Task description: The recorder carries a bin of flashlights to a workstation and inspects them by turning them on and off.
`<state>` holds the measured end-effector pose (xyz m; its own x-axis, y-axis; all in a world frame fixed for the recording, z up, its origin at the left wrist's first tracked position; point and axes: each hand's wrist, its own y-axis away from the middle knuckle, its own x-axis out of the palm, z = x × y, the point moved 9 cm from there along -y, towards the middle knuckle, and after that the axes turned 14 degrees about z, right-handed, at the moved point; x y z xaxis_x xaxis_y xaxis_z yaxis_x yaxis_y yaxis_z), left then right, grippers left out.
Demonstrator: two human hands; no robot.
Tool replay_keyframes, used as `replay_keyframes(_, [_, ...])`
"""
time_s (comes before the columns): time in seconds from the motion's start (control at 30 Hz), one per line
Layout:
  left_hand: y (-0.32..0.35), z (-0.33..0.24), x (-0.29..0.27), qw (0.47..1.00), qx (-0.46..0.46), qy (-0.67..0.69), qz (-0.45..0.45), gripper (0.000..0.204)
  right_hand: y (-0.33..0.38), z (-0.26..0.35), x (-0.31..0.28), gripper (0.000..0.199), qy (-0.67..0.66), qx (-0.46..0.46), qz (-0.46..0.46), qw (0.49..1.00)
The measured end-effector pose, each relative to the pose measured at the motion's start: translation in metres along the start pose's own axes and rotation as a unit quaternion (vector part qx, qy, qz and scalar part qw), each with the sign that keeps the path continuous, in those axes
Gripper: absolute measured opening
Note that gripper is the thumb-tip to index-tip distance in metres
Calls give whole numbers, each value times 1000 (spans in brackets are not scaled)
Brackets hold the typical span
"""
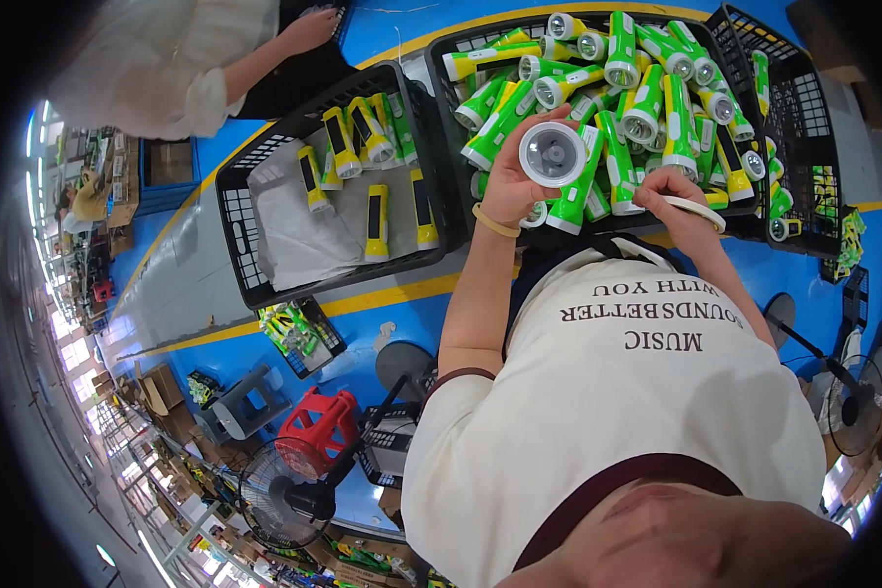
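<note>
My left hand [513, 179] is closed around a flashlight [553, 154], its round lens and broad white rim turned up at me. The hand hides most of its body. Right of it, my right hand [678, 204] has its fingers curled, with a thin white ring-like piece [696, 213] seen nearly edge-on at it. Just beyond both hands, a black crate [445, 88] is heaped with green, yellow and white flashlights [645, 106], lying at many angles. The two hands are apart, over the crate's near edge.
To the left, a black crate [249, 257] lined with white sheeting holds several yellow flashlights [376, 221]. Another black crate [802, 108] stands right. A person's arm [265, 64] shows at the far left. A red stool [316, 431] and standing fans [286, 495] are nearby.
</note>
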<state>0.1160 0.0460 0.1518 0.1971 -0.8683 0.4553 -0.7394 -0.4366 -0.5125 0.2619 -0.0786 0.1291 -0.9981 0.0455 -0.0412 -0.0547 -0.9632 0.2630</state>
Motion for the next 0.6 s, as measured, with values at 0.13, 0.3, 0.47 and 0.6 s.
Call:
replay_keyframes(0.13, [5, 23, -24, 982, -95, 95, -130, 57, -3, -1, 5, 12, -20, -12, 2, 1000])
replay_keyframes(0.3, [15, 38, -24, 932, -138, 250, -221, 61, -14, 7, 9, 15, -18, 4, 3, 1000])
replay_keyframes(0.47, [29, 58, -34, 940, -178, 184, -227, 36, -29, 30, 15, 12, -112, -28, 43, 992])
replay_keyframes(0.6, [13, 45, 0, 934, -220, 209, -190, 42, -47, 50, 30, 14, -115, -47, 101, 987])
